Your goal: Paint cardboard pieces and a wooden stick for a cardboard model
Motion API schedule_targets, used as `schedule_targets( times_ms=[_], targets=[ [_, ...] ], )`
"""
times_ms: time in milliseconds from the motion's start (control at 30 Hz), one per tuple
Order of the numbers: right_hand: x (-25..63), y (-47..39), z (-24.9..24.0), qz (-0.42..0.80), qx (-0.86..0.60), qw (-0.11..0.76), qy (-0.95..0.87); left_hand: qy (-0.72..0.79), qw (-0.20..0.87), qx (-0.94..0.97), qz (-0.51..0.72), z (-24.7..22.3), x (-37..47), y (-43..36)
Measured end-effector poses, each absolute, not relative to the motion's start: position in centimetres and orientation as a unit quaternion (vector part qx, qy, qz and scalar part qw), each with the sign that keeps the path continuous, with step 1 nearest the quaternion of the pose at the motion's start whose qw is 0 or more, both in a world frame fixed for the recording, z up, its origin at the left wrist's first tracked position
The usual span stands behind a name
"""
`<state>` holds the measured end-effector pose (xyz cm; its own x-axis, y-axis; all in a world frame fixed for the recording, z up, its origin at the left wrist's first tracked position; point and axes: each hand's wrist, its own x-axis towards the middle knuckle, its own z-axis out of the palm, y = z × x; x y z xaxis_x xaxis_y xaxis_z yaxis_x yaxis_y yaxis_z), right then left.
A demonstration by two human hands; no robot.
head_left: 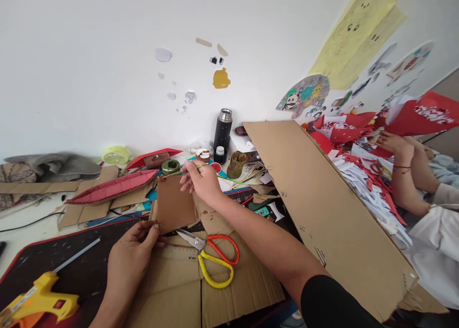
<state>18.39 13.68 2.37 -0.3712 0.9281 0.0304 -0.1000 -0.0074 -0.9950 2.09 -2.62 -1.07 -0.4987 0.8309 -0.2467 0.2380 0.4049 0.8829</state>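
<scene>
My left hand pinches the lower left corner of a brown painted cardboard piece, which lies on larger cardboard. Over that piece's upper right edge, my right hand holds a thin green stick between its fingers; part of the stick is hidden by the hand. Scissors with one red and one yellow handle lie partly open on the flattened cardboard, just below the brown piece. A roll of green tape and a jar with white and brown paint stand beyond my right hand.
A yellow glue gun lies at the lower left. Behind are a red boat-shaped piece, a black flask and a murky jar. A tall cardboard panel stands at right; beyond it, another person's hands hold red paper.
</scene>
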Motion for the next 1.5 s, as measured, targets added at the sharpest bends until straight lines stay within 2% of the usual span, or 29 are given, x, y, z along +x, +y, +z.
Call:
schedule_targets(
  times_ms=[500, 867, 1500],
  targets=[
    [22.6, 13.9, 1.1, 0.556, -0.402, 0.459, -0.565, 0.759, 0.34, 0.368, 0.416, -0.7, 2.1, -2.6],
    [18.2, 12.6, 2.1, 0.593, -0.358, 0.414, -0.591, 0.756, 0.335, 0.374, 0.42, -1.1, 2.1, -2.7],
    [22.4, 6.0, 2.9, 0.61, -0.344, 0.381, -0.604, 0.73, 0.361, 0.36, 0.456, -0.5, 2.3, -2.6]
  ],
)
